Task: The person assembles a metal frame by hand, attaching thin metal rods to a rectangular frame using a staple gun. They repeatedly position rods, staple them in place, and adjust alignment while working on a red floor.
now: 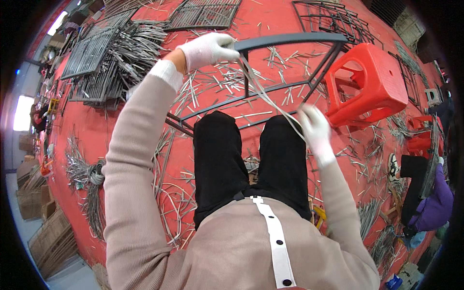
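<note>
A dark metal frame with a curved grey top rail stands in front of my knees. My left hand, in a white glove, is closed around the left end of that rail. Thin pale grey flat strips hang from the rail beside my left fingers and run slantwise down to the right. Their other part reaches my right hand, also gloved, which is closed on them near my right knee. Motion blurs the right fingers a little. Whether the strips are fastened to the rail is hidden.
A red plastic stool lies tipped beside the frame. Bundled grey strips and metal grids pile up at the far left. Loose strip scraps litter the red floor. A co-worker in a purple sleeve sits at the right.
</note>
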{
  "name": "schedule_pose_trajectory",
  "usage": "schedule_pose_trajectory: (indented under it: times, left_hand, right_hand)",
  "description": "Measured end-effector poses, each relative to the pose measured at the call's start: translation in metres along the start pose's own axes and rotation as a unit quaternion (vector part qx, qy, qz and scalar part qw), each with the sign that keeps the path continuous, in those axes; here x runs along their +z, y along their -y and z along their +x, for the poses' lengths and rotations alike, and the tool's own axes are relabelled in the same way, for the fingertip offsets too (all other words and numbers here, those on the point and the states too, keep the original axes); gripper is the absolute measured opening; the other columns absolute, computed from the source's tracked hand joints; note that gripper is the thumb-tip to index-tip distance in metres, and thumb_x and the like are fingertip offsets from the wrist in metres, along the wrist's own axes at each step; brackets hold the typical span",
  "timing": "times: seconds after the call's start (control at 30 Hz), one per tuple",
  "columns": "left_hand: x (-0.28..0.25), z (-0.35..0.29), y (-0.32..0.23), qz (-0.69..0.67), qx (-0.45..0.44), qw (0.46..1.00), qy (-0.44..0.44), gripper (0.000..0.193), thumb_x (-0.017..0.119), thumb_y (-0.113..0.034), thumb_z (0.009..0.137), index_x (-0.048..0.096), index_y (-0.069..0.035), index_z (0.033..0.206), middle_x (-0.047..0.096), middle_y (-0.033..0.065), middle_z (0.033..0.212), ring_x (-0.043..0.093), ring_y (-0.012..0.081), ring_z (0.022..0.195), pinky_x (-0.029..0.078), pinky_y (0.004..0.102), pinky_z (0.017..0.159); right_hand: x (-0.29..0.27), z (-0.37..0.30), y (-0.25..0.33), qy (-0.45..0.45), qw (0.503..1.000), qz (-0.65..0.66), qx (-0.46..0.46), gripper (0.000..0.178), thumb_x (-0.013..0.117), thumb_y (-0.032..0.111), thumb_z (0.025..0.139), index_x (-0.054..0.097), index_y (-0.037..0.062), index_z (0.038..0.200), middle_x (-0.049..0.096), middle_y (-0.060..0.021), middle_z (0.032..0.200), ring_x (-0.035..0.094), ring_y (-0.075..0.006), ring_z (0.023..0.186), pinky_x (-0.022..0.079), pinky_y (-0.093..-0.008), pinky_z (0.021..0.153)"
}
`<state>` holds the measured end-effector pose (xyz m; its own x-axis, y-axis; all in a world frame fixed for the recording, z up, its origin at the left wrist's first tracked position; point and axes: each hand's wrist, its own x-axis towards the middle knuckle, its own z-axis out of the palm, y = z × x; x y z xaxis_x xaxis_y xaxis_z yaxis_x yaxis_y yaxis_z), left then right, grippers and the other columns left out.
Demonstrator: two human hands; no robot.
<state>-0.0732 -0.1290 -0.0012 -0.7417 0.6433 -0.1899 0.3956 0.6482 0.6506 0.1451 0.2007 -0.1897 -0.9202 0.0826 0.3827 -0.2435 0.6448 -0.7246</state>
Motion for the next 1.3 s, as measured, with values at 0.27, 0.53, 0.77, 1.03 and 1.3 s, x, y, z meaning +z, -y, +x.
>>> schedule_pose_trajectory:
  times: [0.27, 0.53, 0.77, 1.03, 1.3]
  left_hand:
    - [0.057, -0.057, -0.034, 0.194, 0.093, 0.959, -0.182, 0.038, 0.077, -0.035, 0.09, 0.069, -0.008, 0.115, 0.073, 0.0141, 0.097, 0.073, 0.0327, 0.089, 0.058, 0.0402, 0.077]
    - [0.111, -0.073, -0.055, 0.231, 0.132, 0.876, -0.402, 0.041, 0.081, -0.04, 0.086, 0.067, -0.011, 0.112, 0.07, 0.0081, 0.093, 0.072, 0.029, 0.079, 0.057, 0.0417, 0.068]
    - [0.075, -0.045, -0.051, 0.259, 0.093, 0.931, -0.24, 0.04, 0.066, -0.043, 0.1, 0.066, -0.012, 0.124, 0.072, 0.0125, 0.111, 0.072, 0.0349, 0.096, 0.059, 0.0464, 0.079]
    - [0.033, -0.006, -0.033, 0.23, 0.039, 0.969, -0.086, 0.041, 0.059, -0.044, 0.105, 0.06, -0.006, 0.12, 0.073, 0.0215, 0.096, 0.072, 0.0416, 0.093, 0.056, 0.0506, 0.082]
    - [0.039, -0.017, -0.039, 0.219, 0.048, 0.969, -0.106, 0.038, 0.062, -0.041, 0.103, 0.06, -0.006, 0.118, 0.072, 0.0175, 0.089, 0.073, 0.0394, 0.088, 0.055, 0.048, 0.076]
  right_hand:
    - [0.025, 0.08, 0.179, 0.172, 0.909, 0.343, 0.163, 0.034, 0.054, 0.023, 0.109, 0.07, -0.0049, 0.1, 0.074, -0.0072, 0.094, 0.069, -0.0133, 0.088, 0.055, -0.0316, 0.084]
    - [0.035, 0.22, 0.186, 0.256, 0.953, 0.15, 0.064, 0.035, 0.057, 0.028, 0.108, 0.079, 0.0016, 0.102, 0.08, -0.012, 0.099, 0.075, -0.0218, 0.089, 0.059, -0.0335, 0.084]
    - [0.072, 0.262, 0.161, 0.31, 0.944, -0.013, 0.113, 0.035, 0.067, 0.036, 0.102, 0.082, 0.0048, 0.103, 0.08, -0.0084, 0.096, 0.073, -0.0186, 0.085, 0.058, -0.037, 0.08]
    - [0.029, 0.125, 0.175, -0.232, 0.934, 0.096, -0.255, 0.024, 0.061, 0.019, 0.106, 0.07, -0.0017, 0.1, 0.075, -0.0148, 0.096, 0.073, -0.0235, 0.091, 0.057, -0.0361, 0.085]
    - [0.122, 0.178, 0.051, 0.098, 0.801, 0.485, 0.338, 0.031, 0.069, 0.031, 0.1, 0.075, 0.0063, 0.118, 0.078, -0.0059, 0.11, 0.069, -0.0194, 0.102, 0.055, -0.0342, 0.091]
